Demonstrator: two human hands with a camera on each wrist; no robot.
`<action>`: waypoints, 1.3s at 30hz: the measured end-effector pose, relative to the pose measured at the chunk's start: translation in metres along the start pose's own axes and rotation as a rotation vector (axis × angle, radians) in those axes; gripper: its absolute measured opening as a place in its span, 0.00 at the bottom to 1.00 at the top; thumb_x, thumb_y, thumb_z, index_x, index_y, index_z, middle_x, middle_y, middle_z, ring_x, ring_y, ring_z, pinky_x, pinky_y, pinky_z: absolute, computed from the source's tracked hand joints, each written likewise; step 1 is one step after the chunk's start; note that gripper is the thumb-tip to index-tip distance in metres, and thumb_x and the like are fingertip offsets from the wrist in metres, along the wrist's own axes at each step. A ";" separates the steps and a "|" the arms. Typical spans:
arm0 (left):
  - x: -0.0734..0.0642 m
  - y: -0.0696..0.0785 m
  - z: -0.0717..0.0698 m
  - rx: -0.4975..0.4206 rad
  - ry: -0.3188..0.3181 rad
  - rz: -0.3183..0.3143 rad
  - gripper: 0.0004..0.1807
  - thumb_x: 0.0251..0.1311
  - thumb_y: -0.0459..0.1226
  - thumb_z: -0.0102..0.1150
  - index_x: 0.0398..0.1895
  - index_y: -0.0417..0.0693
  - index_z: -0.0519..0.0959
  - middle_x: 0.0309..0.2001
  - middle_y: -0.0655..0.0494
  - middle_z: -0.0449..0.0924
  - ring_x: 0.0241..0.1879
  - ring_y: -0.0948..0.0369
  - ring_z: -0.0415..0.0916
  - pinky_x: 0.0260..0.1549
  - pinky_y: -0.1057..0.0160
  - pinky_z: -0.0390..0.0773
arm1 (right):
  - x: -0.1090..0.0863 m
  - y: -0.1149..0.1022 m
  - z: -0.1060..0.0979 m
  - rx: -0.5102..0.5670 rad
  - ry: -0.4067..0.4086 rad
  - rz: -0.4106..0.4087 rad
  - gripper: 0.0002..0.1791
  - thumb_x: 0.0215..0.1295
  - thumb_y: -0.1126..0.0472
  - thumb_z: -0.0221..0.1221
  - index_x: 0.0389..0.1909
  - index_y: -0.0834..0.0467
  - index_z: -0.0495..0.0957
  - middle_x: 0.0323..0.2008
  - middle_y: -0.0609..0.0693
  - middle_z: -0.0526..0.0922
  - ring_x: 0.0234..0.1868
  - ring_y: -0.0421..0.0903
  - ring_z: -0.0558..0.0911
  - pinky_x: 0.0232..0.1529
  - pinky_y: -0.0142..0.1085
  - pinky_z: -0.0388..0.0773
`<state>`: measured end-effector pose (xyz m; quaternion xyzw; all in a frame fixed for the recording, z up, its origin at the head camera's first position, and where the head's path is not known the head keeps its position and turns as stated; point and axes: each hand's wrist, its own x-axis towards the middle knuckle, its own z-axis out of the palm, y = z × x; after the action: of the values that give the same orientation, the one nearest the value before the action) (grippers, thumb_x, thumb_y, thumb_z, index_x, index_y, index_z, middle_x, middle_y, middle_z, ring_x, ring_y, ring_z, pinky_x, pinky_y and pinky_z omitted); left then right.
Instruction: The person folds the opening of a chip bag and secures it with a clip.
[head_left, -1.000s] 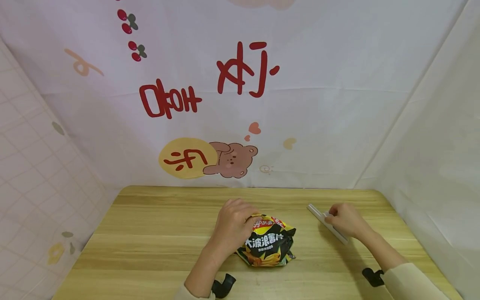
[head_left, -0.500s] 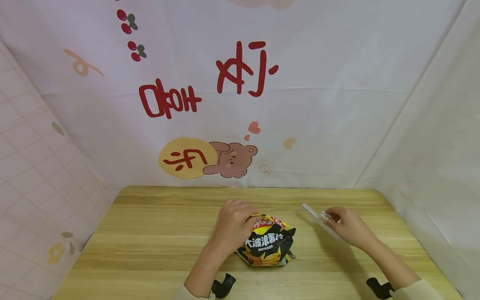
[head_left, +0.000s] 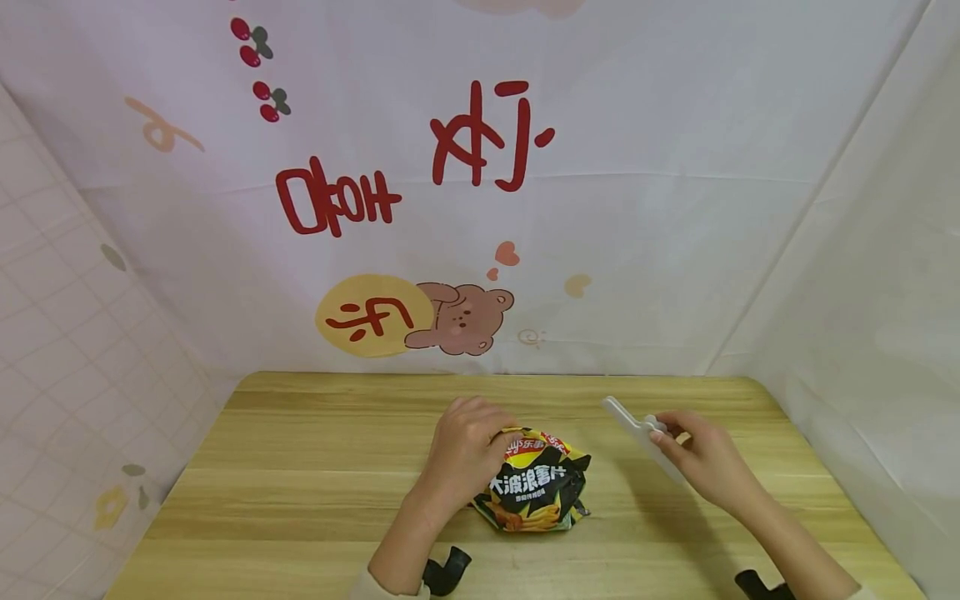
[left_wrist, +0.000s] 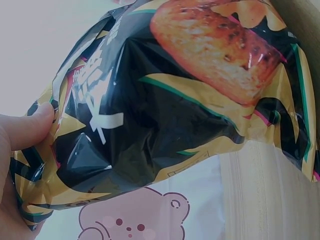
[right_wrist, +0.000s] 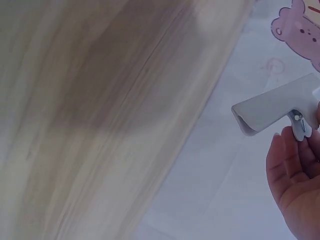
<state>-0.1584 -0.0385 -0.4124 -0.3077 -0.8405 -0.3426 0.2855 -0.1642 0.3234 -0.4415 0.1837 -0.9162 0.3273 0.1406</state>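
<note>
A black and yellow bag of potato chips stands on the table, its crumpled top toward the back. My left hand grips it at its upper left, the thumb on the front; in the left wrist view the thumb presses the printed film. To the right, my right hand pinches a long white bag clip by its middle handles, lifted over the wood with a shadow beneath. The right wrist view shows the bag clip with a small metal spring near the fingers of the right hand.
The wooden table ends at a white printed cloth behind. More cloth hangs at both sides. Black curved pieces, one at the left wrist and another at the right, show near the bottom edge.
My right hand has lifted the bag clip off the table and tilted its far end up, shifting slightly left. The left hand and the bag of chips have stayed put.
</note>
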 end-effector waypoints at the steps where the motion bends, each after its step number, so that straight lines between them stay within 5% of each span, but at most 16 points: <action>1: 0.000 0.000 0.000 0.000 0.000 -0.001 0.06 0.55 0.31 0.78 0.34 0.49 0.91 0.34 0.59 0.90 0.39 0.61 0.84 0.45 0.59 0.78 | 0.000 -0.002 0.000 0.001 0.015 -0.014 0.11 0.67 0.71 0.67 0.49 0.67 0.83 0.37 0.49 0.84 0.31 0.35 0.81 0.26 0.33 0.80; 11: 0.000 0.000 -0.001 0.008 0.000 0.003 0.07 0.54 0.31 0.79 0.34 0.50 0.91 0.34 0.61 0.90 0.39 0.62 0.84 0.45 0.60 0.78 | -0.009 -0.017 0.001 -0.008 0.102 -0.105 0.16 0.60 0.76 0.69 0.47 0.60 0.84 0.36 0.43 0.81 0.35 0.34 0.78 0.27 0.32 0.80; 39: 0.000 -0.001 0.002 -0.004 0.021 0.012 0.07 0.53 0.31 0.80 0.34 0.49 0.91 0.34 0.61 0.90 0.39 0.62 0.84 0.44 0.60 0.78 | -0.023 -0.026 0.015 0.091 0.043 -0.296 0.26 0.53 0.82 0.69 0.46 0.52 0.81 0.36 0.38 0.77 0.34 0.35 0.77 0.31 0.25 0.72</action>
<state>-0.1592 -0.0378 -0.4141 -0.3096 -0.8350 -0.3458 0.2957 -0.1345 0.3003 -0.4470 0.3157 -0.8601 0.3481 0.1984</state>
